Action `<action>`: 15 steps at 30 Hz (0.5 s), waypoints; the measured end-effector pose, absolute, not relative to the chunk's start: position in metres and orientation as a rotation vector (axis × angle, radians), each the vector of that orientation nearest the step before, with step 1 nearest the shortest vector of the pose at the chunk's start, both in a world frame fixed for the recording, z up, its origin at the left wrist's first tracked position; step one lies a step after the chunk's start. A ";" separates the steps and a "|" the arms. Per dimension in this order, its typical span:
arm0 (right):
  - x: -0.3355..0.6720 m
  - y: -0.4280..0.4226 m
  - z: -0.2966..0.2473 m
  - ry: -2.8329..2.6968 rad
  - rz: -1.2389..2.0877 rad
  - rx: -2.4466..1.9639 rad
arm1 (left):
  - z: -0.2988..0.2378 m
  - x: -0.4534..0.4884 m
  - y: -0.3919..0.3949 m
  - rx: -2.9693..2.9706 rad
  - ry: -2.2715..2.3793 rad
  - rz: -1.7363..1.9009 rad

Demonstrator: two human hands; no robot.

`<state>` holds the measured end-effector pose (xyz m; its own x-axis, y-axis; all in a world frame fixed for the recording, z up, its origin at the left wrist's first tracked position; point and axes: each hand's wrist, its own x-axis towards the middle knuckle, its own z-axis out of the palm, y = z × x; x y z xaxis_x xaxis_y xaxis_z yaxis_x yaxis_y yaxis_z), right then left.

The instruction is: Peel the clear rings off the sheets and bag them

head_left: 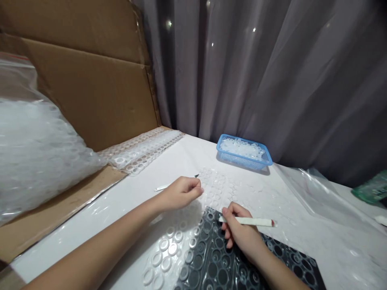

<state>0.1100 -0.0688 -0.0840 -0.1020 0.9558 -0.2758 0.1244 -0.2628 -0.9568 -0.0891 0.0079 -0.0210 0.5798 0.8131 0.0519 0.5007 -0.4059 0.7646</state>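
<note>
My left hand [181, 193] rests on the white table with its fingers curled into a pinch beside a clear sheet of round plastic rings [217, 189]; what it pinches is too small to make out. My right hand [240, 231] is closed around a white stick-like tool with a red end [250, 221], held level over a black mat [272, 257]. A clear sheet of rings [172, 249] lies partly over that mat. A second white pointed tool [169, 186] lies on the table just behind my left hand.
A blue basket [244, 152] holding clear rings stands at the back. More ring sheets [142, 151] lie on cardboard [90, 92] at left, beside a large clear bag [36, 149]. Loose clear plastic film [317, 193] and a green packet [371, 187] lie at right before a grey curtain.
</note>
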 end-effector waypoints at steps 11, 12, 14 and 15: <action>0.108 -0.073 -0.085 -1.287 1.376 -1.400 | -0.038 -0.079 -0.005 2.449 0.846 0.211; 0.108 -0.073 -0.085 -1.301 1.378 -1.400 | -0.040 -0.079 -0.004 2.459 0.806 0.191; 0.109 -0.073 -0.086 -1.297 1.376 -1.410 | -0.042 -0.078 -0.004 2.475 0.764 0.180; 0.109 -0.073 -0.087 -1.279 1.368 -1.423 | -0.043 -0.078 -0.003 2.479 0.763 0.184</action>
<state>0.1090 -0.0733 -0.0868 -0.0805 0.9737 -0.2134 0.1476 -0.2001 -0.9686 -0.0779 -0.0034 -0.0428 0.8306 0.5563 -0.0257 0.4831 -0.6970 0.5299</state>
